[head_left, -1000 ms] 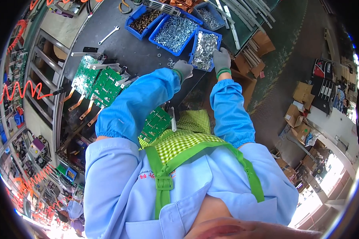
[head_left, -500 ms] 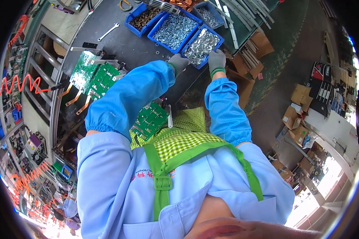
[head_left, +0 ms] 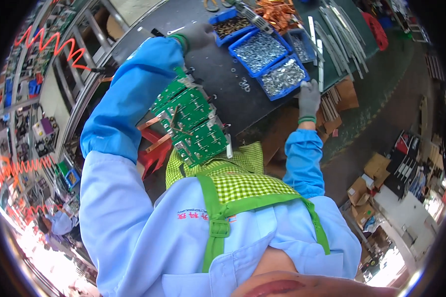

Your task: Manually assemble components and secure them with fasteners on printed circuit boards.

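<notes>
My left hand (head_left: 198,35), in a grey glove, is stretched over the dark tabletop beside a wrench (head_left: 176,30) and the bin of brass-coloured screws (head_left: 228,27); its fingers are smeared by motion. At the near right corner of a blue bin of silvery flat washers (head_left: 282,77), my gloved right hand (head_left: 309,99) has its fingers curled against the rim. A row of joined green circuit boards (head_left: 191,110) with copper strips (head_left: 158,142) lies at the table's near edge, below my left forearm.
Several loose washers (head_left: 245,85) lie on the tabletop. Beyond are a bin of small zinc-coloured hardware (head_left: 260,52), copper pieces (head_left: 277,15) and long metal strips (head_left: 339,42). Cardboard boxes (head_left: 344,94) stand right of the table; a red stool (head_left: 153,156) is below its left side.
My left hand has left the washer bin and swung left across the table. My right hand stays at that bin's corner. The view has shifted, showing more of the circuit boards.
</notes>
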A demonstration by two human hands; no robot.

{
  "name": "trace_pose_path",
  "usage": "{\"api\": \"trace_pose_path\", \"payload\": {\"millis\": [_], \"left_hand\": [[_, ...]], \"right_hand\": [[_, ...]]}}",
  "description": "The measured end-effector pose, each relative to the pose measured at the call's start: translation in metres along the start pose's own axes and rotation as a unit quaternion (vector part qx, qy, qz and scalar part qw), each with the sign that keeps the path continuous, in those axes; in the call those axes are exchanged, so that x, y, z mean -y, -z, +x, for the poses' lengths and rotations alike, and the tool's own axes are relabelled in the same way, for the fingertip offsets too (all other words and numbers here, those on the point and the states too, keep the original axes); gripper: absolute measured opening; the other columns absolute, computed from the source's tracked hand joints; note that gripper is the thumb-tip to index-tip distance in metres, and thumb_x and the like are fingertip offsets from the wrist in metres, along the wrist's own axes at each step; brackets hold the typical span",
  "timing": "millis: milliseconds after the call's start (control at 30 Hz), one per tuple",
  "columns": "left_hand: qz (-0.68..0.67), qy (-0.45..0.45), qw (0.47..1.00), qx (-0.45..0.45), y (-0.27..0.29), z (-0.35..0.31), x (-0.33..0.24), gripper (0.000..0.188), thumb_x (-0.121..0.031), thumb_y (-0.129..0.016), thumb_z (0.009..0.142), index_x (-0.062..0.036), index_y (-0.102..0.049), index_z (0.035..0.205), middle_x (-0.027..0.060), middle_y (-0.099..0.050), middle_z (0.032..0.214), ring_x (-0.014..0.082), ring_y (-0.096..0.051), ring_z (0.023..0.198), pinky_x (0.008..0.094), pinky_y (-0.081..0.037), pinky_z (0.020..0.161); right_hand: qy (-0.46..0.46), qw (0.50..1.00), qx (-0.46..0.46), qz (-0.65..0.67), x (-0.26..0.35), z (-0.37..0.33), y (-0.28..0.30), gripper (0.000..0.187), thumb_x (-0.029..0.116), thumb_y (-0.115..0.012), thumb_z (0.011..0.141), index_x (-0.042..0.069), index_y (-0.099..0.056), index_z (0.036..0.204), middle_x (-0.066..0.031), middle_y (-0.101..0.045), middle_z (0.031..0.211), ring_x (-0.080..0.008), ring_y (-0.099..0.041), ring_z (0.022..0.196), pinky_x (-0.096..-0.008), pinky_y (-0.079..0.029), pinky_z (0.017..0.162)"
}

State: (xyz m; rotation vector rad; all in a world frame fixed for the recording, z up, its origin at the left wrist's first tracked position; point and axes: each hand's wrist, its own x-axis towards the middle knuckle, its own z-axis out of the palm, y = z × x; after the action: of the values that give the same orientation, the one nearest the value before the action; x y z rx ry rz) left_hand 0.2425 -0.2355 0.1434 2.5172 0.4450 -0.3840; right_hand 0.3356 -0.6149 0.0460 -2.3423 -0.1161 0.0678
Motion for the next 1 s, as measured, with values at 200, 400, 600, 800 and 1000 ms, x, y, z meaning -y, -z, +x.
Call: {"api": "trace_pose_path", "payload": {"millis": [200, 400, 600, 800, 1000], "left_hand": [[-0.135, -0.03, 0.986, -0.093, 0.032, -0.098, 0.057, 0.044, -0.032, -0.052, 0.089, -0.0018, -0.053, 0.12, 0.0126, -0.059, 0.11, 0.0227, -0.055, 0.103, 0.0315, -0.041, 0.091], [-0.307, 0.035, 0.939, -0.148, 0.012, -0.205, 0.085, 0.045, -0.031, -0.053, 0.089, -0.0009, -0.05, 0.122, 0.0091, -0.057, 0.112, 0.0182, -0.052, 0.103, 0.0311, -0.042, 0.089], [-0.44, 0.145, 0.862, -0.203, -0.019, -0.28, 0.08, 0.035, -0.022, -0.053, 0.089, 0.0005, -0.055, 0.116, 0.0067, -0.06, 0.104, 0.0139, -0.054, 0.098, 0.0282, -0.043, 0.085], [-0.487, 0.124, 0.844, -0.184, -0.056, -0.285, 0.077, 0.032, -0.014, -0.053, 0.088, 0.0011, -0.054, 0.116, 0.0059, -0.06, 0.105, 0.0126, -0.052, 0.1, 0.0274, -0.04, 0.088], [-0.528, 0.093, 0.826, -0.173, -0.059, -0.289, 0.06, 0.032, -0.013, -0.052, 0.088, 0.0004, -0.053, 0.117, 0.0076, -0.06, 0.105, 0.0136, -0.055, 0.098, 0.0286, -0.044, 0.085]], "right_hand": [[0.171, 0.971, 0.153, 0.064, 0.083, 0.003, -0.021, 0.036, 0.024, -0.058, 0.085, 0.003, -0.056, 0.114, -0.0139, -0.062, 0.105, -0.0232, -0.06, 0.095, -0.0322, -0.047, 0.081], [0.258, 0.917, 0.278, 0.126, 0.132, 0.009, -0.078, 0.037, 0.029, -0.06, 0.084, 0.003, -0.058, 0.11, -0.0145, -0.063, 0.096, -0.0251, -0.061, 0.09, -0.0334, -0.047, 0.08], [0.4, 0.876, 0.269, -0.019, 0.171, 0.056, -0.137, 0.038, 0.033, -0.057, 0.082, 0.005, -0.059, 0.108, -0.0166, -0.061, 0.101, -0.0319, -0.059, 0.09, -0.0381, -0.046, 0.081], [0.406, 0.838, 0.222, -0.29, 0.193, 0.097, -0.185, 0.041, 0.032, -0.052, 0.083, 0.013, -0.053, 0.12, -0.0126, -0.058, 0.114, -0.0299, -0.053, 0.109, -0.0438, -0.044, 0.09], [0.333, 0.756, 0.315, -0.467, 0.215, 0.082, -0.239, 0.038, 0.03, -0.061, 0.077, 0.009, -0.06, 0.109, -0.0175, -0.06, 0.109, -0.0327, -0.057, 0.102, -0.0418, -0.046, 0.087]]}}
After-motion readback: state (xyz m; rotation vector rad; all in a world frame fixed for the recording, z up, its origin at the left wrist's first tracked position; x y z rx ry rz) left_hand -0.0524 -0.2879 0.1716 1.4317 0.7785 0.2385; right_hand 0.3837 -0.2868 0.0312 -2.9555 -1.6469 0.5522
